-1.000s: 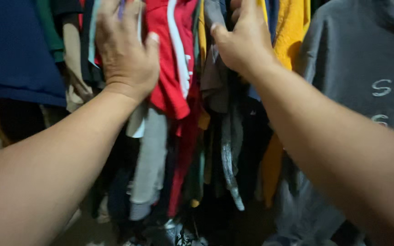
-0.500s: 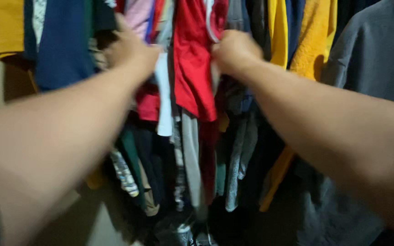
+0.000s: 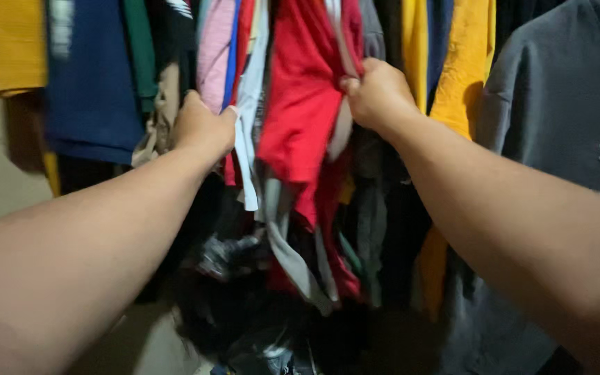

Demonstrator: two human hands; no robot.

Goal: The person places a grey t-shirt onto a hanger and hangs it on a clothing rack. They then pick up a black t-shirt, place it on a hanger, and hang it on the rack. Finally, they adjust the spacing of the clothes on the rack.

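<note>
Reaching into a packed row of hanging clothes, you had both hands up at chest height. Your right hand [image 3: 378,94] was a closed fist, fingers pinched tight on the right edge of the red garment [image 3: 302,104], w/ a pale strip of cloth caught in the same grip. Your left hand [image 3: 203,128] was curled shut too, pressed into the pink garment [image 3: 214,52] and the white strip [image 3: 244,149] just left of the red one; what exactly it gripped I couldn't tell.

Count: 1 red garment in hand, 2 yellow pieces [image 3: 463,62] right of it, 1 more yellow [image 3: 15,45] at far left, 1 navy shirt [image 3: 92,83], 1 green [image 3: 140,48], 1 grey sweatshirt [image 3: 564,104] at the right edge.

The red garment hung centre frame, between your hands. Long axis ran vertical, top end up out of view, hem pointing down and flaring a bit to the right.
</note>
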